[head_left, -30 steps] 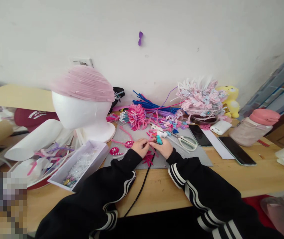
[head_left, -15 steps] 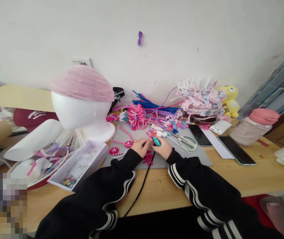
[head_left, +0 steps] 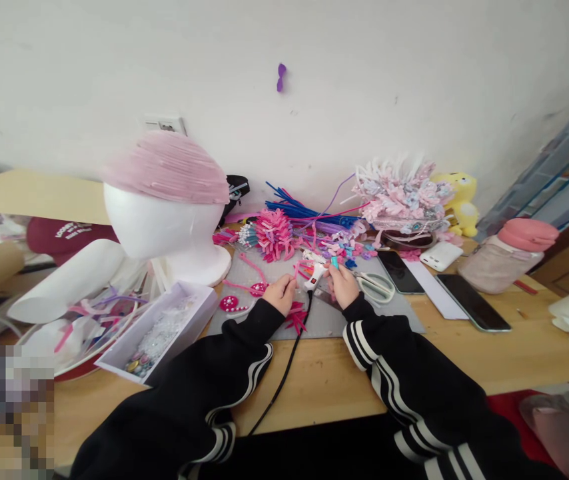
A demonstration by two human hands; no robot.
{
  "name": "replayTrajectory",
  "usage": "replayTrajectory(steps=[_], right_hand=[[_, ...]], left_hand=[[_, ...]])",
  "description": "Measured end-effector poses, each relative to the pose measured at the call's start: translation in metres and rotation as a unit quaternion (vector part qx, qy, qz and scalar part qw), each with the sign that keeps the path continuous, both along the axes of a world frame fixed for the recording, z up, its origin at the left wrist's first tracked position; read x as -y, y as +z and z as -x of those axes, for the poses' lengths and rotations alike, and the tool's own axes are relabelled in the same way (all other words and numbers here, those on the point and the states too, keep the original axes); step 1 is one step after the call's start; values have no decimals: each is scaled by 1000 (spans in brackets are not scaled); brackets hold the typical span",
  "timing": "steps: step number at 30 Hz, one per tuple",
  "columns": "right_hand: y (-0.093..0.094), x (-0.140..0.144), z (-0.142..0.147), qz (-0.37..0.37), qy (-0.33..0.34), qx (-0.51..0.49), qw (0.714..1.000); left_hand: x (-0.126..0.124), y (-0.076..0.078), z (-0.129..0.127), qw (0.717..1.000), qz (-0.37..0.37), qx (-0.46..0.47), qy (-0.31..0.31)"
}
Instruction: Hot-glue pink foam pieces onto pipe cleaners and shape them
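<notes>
Both forearms extended forward, black striped sleeves converging. Left hand curled, fingertips pinched together. Right hand slightly farther forward, fingers closed in a grip, wrist bent.

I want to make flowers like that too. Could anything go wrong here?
Maybe. The right hand grips a white glue gun close to the left hand pinching a small pink piece; fingers could get burned. The gun's black cord hangs off the wooden table edge and might snag a black sleeve.

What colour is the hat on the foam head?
Pink hat, pleated; the head view shows it.
</notes>
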State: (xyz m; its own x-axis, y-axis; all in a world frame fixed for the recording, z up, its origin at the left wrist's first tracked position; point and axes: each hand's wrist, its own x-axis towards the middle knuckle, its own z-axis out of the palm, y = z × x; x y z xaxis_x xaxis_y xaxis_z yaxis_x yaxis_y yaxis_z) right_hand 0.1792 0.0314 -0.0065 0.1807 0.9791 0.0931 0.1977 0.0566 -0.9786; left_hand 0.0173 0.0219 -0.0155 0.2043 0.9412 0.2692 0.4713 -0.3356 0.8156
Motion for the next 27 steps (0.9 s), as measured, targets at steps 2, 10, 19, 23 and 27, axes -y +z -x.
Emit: replayTrajectory(steps=[2, 10, 19, 23, 27], right_hand=[[2, 3, 4, 23, 27, -70, 997], [11, 11, 9, 188, 144, -193, 952], [15, 13, 12, 261, 147, -167, 939], [19, 14, 14, 269, 120, -158, 942], [19, 11, 17, 291, 102, -148, 940]], left_hand=[[0, 0, 0, 1000, -8, -4, 3], [1, 2, 2, 1000, -29, -6, 9], [5, 7, 2, 994, -100, -28, -32], [5, 6, 2, 994, -98, -30, -25], [5, 6, 3, 994, -99, -27, -29]])
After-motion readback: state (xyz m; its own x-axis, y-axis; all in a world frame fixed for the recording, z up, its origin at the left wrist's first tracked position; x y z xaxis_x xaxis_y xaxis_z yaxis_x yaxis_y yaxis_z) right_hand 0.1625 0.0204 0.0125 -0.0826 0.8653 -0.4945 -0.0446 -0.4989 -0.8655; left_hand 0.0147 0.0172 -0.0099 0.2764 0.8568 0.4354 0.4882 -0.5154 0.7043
